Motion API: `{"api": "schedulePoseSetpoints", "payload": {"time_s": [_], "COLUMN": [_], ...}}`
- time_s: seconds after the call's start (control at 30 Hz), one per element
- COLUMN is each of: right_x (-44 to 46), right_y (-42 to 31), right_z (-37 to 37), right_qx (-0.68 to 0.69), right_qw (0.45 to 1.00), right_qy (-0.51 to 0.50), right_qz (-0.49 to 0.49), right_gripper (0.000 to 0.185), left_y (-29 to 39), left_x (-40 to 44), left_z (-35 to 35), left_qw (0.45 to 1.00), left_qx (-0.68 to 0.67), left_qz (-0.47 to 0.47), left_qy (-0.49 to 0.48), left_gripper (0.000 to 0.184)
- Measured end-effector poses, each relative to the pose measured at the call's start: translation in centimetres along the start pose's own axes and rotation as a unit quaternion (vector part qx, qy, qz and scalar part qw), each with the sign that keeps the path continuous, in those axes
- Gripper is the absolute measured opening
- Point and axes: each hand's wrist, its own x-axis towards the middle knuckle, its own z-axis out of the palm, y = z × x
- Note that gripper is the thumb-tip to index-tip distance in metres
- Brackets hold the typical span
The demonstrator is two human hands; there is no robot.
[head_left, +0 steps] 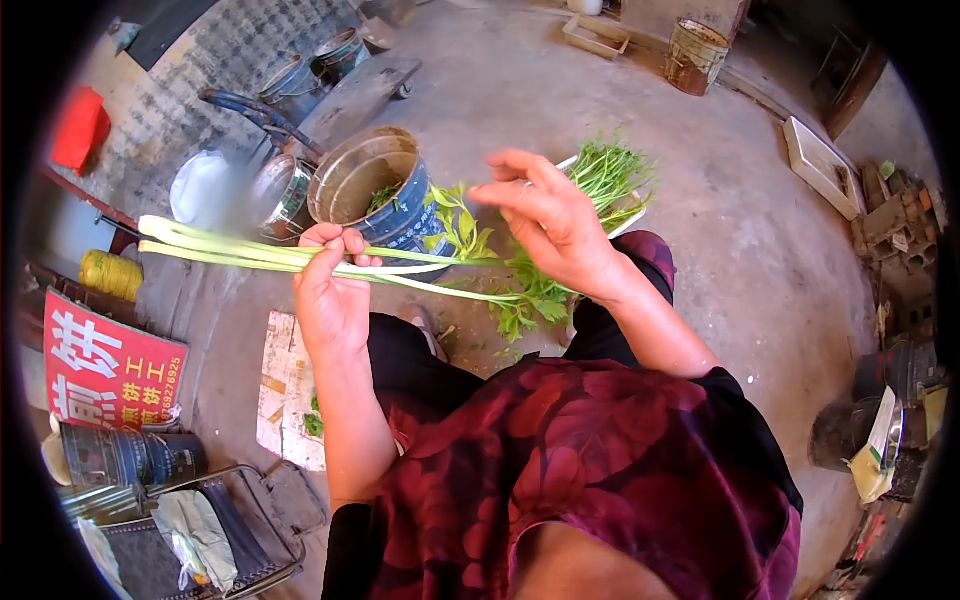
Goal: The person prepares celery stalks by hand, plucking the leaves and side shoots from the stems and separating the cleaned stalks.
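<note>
Several long pale green stalks [290, 258] lie across the closed fingers of my left hand [335, 290], their thick ends pointing left. Their leafy ends [530, 290] reach right, below my right hand [555, 220]. That hand is raised with its fingers apart, and nothing shows between them. Behind the stalks stands a blue bucket [408, 215] with some greens [382, 197] inside. A pile of thin green stems [610, 180] lies beyond my right hand, on something white that is mostly hidden.
A white board [285, 390] lies on the floor at left, near a red sign [112, 360]. More buckets [292, 88] and a flat cart [360, 95] stand at upper left. A rusty bucket [695, 58] and a white tray [822, 165] are at upper right.
</note>
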Motion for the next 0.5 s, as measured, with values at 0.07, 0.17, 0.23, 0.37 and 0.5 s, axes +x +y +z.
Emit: {"api": "schedulePoseSetpoints", "payload": {"time_s": [0.07, 0.17, 0.23, 0.37, 0.5], "right_x": [0.4, 0.7, 1.0, 1.6, 1.5], "right_y": [-0.6, -1.1, -1.2, -1.7, -0.4], "right_z": [-0.5, -0.4, -0.6, -1.0, -0.4], "right_qx": [-0.043, -0.028, -0.011, -0.068, -0.046], "right_qw": [0.995, 0.989, 0.990, 0.971, 0.936], "right_qy": [-0.081, -0.132, -0.119, -0.199, -0.349], "right_qz": [-0.046, -0.068, -0.072, -0.111, -0.027], "right_gripper": [0.040, 0.037, 0.031, 0.025, 0.019], "left_y": [0.2, 0.5, 0.7, 0.9, 1.1], "left_x": [-0.3, -0.5, -0.6, -1.0, -0.7], "left_z": [0.6, 1.4, 2.1, 3.2, 3.5], "left_qw": [1.000, 1.000, 0.999, 0.996, 0.989], "left_qx": [0.013, 0.029, 0.041, 0.081, 0.112], "left_qz": [0.003, 0.001, 0.004, 0.023, 0.053], "left_qy": [0.000, -0.013, -0.021, -0.043, -0.078], "left_gripper": [0.014, 0.013, 0.013, 0.014, 0.016]}}
